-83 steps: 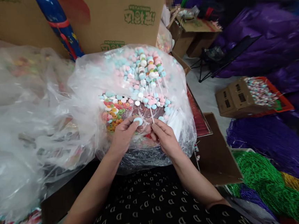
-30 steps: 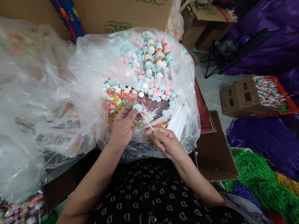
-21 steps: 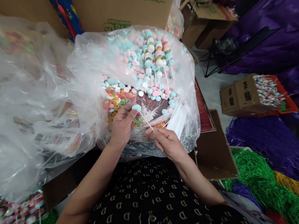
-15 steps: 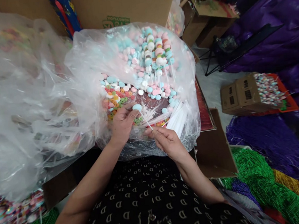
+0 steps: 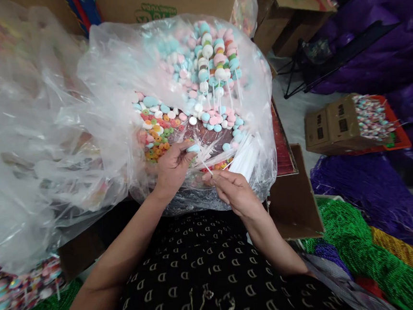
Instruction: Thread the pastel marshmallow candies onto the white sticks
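Currently I see left hand (image 5: 173,166) pinching blue candy (image 5: 193,148), right hand (image 5: 234,187) pinching white stick (image 5: 207,167), both above clear bag (image 5: 118,56); off-axis push could tear candy

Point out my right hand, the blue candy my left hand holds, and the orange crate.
Right hand (image 5: 236,190): head view, back of the hand.
Blue candy (image 5: 193,148): head view, its visible face.
Orange crate (image 5: 402,135): head view, bare right part.
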Demonstrator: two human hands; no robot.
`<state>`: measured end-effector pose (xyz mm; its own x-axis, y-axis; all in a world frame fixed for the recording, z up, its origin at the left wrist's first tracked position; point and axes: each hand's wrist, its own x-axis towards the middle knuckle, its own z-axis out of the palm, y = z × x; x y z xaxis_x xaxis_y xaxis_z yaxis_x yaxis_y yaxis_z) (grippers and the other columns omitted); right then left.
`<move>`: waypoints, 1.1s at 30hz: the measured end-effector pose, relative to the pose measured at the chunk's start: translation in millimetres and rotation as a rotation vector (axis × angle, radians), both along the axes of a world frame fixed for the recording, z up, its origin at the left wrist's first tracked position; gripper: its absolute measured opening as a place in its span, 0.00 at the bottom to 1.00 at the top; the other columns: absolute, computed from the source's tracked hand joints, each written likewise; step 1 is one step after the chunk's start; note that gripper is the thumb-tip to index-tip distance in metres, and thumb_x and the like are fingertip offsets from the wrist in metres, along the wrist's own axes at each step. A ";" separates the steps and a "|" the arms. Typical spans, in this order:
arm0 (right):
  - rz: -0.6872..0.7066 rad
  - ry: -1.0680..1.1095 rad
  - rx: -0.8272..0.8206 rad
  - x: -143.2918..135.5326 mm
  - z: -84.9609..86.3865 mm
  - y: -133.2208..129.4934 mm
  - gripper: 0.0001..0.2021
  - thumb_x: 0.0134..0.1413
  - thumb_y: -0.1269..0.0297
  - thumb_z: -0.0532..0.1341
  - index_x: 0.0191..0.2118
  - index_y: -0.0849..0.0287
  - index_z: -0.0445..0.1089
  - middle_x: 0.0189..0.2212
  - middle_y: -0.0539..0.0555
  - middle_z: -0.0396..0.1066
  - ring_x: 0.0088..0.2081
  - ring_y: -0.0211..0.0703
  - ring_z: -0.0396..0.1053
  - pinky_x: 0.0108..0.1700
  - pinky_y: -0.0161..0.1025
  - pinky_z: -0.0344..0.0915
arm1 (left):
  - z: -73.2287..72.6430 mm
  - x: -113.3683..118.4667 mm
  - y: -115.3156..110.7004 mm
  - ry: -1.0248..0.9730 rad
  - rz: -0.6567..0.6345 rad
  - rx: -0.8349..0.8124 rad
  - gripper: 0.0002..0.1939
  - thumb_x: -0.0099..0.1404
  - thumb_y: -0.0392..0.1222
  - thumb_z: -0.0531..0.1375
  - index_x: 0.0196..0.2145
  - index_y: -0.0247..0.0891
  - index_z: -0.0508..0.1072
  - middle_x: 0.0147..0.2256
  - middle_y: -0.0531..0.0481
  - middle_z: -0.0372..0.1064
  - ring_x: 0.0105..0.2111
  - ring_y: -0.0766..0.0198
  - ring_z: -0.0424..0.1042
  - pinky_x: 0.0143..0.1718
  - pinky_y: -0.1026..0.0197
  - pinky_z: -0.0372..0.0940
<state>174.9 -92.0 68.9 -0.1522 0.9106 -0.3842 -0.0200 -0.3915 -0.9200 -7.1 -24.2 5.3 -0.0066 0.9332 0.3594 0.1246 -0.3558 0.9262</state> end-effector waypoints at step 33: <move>-0.212 0.054 0.135 -5.1 -21.3 14.8 0.20 0.61 0.42 0.66 0.37 0.56 0.73 0.14 0.39 0.52 0.17 0.33 0.44 0.23 0.37 0.40 | 26.7 3.6 -3.6 0.272 -0.108 0.033 0.14 0.76 0.41 0.56 0.53 0.43 0.80 0.49 0.46 0.80 0.50 0.55 0.77 0.56 0.52 0.70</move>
